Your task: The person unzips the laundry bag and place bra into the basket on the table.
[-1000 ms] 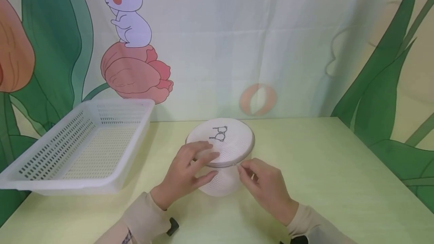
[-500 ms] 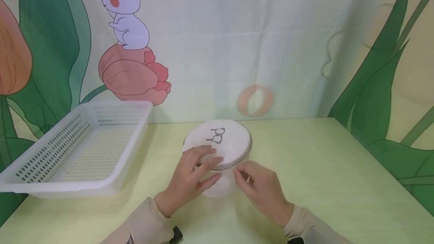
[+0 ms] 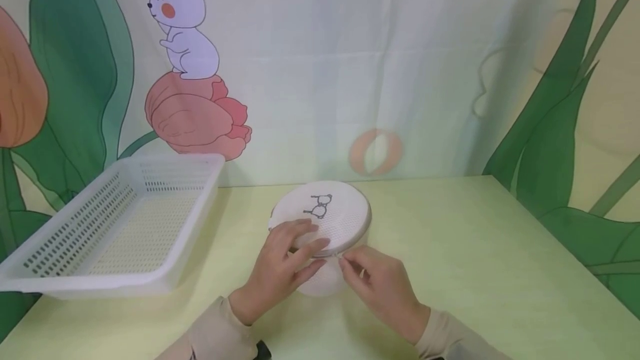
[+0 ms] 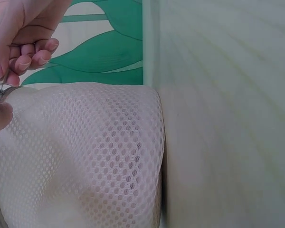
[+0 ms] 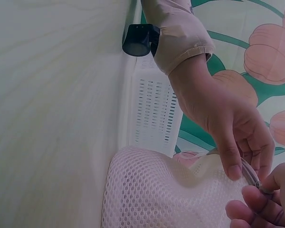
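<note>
Handling mesh bag [image 3: 342, 226]: we judge it light, soft, floppy.
Left hand [image 3: 280, 260]: grips rim [image 3: 369, 219], our preferred hold.
Right hand [image 3: 384, 283]: pinches zipper pull [image 4: 1, 88].

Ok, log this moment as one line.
left hand: holds mesh bag | right hand: pinches zipper pull | bag: on table | basket: left of bag

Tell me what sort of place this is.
Probably an indoor workspace staged for recording handwork: there's a pale green table, a creased backdrop printed with a rabbit, and a black wrist-worn device.
</note>
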### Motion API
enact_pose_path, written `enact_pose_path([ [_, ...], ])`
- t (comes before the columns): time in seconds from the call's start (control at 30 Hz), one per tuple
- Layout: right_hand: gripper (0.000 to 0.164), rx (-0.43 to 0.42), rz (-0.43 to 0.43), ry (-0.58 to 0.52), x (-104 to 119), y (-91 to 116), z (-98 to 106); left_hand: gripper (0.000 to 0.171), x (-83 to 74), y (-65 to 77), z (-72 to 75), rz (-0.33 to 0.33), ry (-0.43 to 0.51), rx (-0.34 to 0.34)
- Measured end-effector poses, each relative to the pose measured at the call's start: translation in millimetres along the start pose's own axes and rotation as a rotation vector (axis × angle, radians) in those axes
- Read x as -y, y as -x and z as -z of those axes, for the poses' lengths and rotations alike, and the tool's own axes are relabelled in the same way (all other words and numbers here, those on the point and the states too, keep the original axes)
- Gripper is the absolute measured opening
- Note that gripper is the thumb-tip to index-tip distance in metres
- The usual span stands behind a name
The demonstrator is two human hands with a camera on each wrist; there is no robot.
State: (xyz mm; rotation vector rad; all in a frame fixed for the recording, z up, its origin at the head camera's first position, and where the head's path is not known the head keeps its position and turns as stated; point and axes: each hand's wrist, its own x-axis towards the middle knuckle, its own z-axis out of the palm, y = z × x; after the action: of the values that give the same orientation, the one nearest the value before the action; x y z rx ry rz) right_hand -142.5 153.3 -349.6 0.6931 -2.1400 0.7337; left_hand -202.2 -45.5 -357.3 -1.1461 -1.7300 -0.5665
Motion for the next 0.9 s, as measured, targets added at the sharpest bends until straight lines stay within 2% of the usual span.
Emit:
enact_pose_path([
  [0.23, 0.009, 0.001, 0.036, -0.040, 1.1, 0.1, 0.5, 0.024, -0.5, 2.6, 0.3, 0.015, -0.006, -0.007],
  [0.6, 0.008, 0.005, 0.061, -0.088, 2.2, 0.8, 1.1, 0.024, -0.6, 3.7, 0.2, -0.003, -0.006, -0.023],
  [0.9, 0.010, 0.002, 0.059, -0.096, 1.2, 0.7, 2.3, 0.026, 0.1, 2.4, 1.8, -0.006, -0.026, 0.008],
])
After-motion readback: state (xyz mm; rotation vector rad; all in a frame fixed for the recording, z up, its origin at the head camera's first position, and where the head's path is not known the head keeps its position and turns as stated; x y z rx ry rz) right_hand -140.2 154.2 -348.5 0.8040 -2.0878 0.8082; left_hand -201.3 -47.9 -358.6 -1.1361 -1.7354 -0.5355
